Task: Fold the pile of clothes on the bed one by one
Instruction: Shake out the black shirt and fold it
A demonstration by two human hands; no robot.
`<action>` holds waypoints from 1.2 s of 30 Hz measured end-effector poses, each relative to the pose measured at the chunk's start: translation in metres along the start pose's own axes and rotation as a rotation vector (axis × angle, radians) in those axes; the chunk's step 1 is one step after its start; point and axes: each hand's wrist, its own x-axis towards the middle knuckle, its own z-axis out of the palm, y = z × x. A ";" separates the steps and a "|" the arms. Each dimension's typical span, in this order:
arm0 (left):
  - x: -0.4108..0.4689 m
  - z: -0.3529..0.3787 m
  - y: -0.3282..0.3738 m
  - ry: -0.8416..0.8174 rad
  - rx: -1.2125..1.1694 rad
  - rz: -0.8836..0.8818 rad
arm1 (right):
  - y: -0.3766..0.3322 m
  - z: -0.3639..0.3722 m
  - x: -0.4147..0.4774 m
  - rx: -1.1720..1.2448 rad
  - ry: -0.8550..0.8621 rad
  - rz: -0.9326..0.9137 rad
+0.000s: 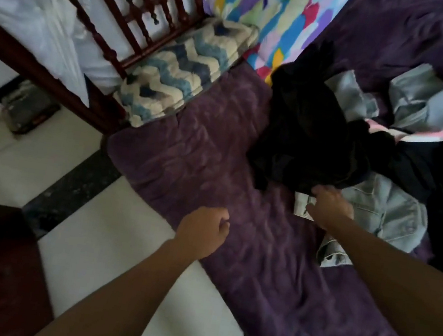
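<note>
Where the pile lay: pile of clothes on the purple bed, black garment over pale denim.
Right hand: nearer, at the black hem; fingers hidden, grip could not be told.
Left hand: left of the pile, fingers loosely curled, empty.
Writing: none readable.

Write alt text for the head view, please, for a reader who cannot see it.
A person's right hand reaches the near edge of a clothes pile on a purple blanket, where a black garment lies over pale denim. The left hand hovers loosely curled, holding nothing.
</note>
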 end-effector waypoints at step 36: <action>0.002 -0.283 0.055 0.402 -0.810 0.483 | -0.146 -0.341 -0.221 1.282 -0.200 -0.437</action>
